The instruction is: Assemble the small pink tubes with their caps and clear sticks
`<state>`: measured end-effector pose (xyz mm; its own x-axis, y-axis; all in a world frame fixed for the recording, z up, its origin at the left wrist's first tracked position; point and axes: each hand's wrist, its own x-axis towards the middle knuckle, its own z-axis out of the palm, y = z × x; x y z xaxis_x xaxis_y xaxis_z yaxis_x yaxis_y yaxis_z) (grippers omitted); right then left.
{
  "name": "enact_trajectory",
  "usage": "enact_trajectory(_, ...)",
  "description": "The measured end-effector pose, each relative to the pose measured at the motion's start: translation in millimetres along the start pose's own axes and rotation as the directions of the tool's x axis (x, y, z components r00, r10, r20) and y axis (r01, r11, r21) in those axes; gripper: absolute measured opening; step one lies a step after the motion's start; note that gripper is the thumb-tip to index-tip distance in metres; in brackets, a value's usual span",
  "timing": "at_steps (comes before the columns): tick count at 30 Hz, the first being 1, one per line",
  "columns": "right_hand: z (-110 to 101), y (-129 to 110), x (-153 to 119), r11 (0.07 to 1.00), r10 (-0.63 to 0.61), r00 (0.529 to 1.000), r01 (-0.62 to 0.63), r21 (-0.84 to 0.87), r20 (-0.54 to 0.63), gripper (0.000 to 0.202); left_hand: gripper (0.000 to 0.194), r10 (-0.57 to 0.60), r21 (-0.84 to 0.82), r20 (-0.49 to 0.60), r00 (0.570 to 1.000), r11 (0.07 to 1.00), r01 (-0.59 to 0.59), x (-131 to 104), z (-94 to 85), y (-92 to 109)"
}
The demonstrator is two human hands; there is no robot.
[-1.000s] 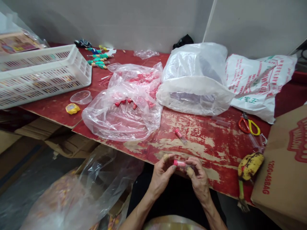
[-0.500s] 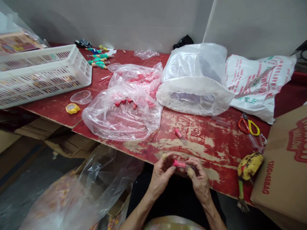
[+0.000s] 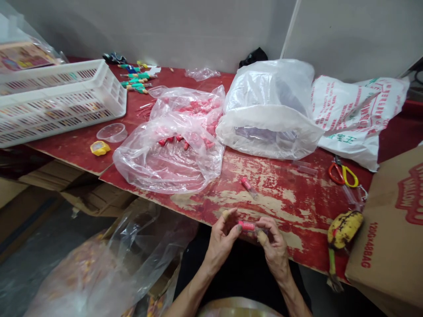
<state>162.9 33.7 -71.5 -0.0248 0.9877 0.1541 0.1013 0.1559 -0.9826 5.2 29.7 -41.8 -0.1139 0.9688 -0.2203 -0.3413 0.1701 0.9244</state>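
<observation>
Both hands pinching small tube (image 3: pixel 248 226) at table (image 3: pixel 297 202) edge. Left hand (image 3: pixel 222 240) gripping pink cap end, right hand (image 3: pixel 272 246) holding clear end — long axis lying left-right between fingertips. Second tube (image 3: pixel 248 187) lying just beyond, nearer right hand.

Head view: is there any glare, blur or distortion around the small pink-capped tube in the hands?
Head view: even soft light, no harsh shadows; the small pink-capped clear tube is sharp, the clear plastic bag of pink parts glares whitish, and the edges bend wide-angle.
</observation>
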Motion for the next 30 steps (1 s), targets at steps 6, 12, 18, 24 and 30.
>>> enact_trajectory(6, -0.1, -0.9, 0.0, 1.000, -0.005, 1.000, 0.005, 0.008, 0.005, 0.011, 0.031, 0.007, -0.038, 0.020, 1.000, 0.999, -0.006, -0.4, -1.0, -4.0)
enact_trajectory(12, -0.2, -1.7, 1.4, 1.000, -0.017, 1.000, 0.017, 0.007, 0.003, 0.011, 0.051, 0.027, -0.072, 0.031, 0.999, 0.997, -0.024, -0.9, -0.4, -3.1)
enact_trajectory(18, -0.6, -0.2, -0.5, 0.999, -0.031, 0.999, 0.031, -0.008, -0.012, 0.011, 0.033, -0.031, 0.137, -0.017, 0.999, 0.990, 0.033, 0.2, 0.2, 1.4)
enact_trajectory(24, 0.3, 1.1, -1.0, 1.000, 0.016, 1.000, -0.016, 0.002, -0.002, 0.011, 0.030, 0.031, -0.008, -0.013, 0.999, 0.999, -0.031, -3.6, 2.6, -0.4)
enact_trajectory(30, 0.5, -1.7, 0.6, 1.000, -0.024, 1.000, 0.024, 0.003, 0.007, 0.010, 0.036, 0.074, -0.017, -0.002, 0.997, 0.997, -0.074, -6.2, 1.5, -1.0)
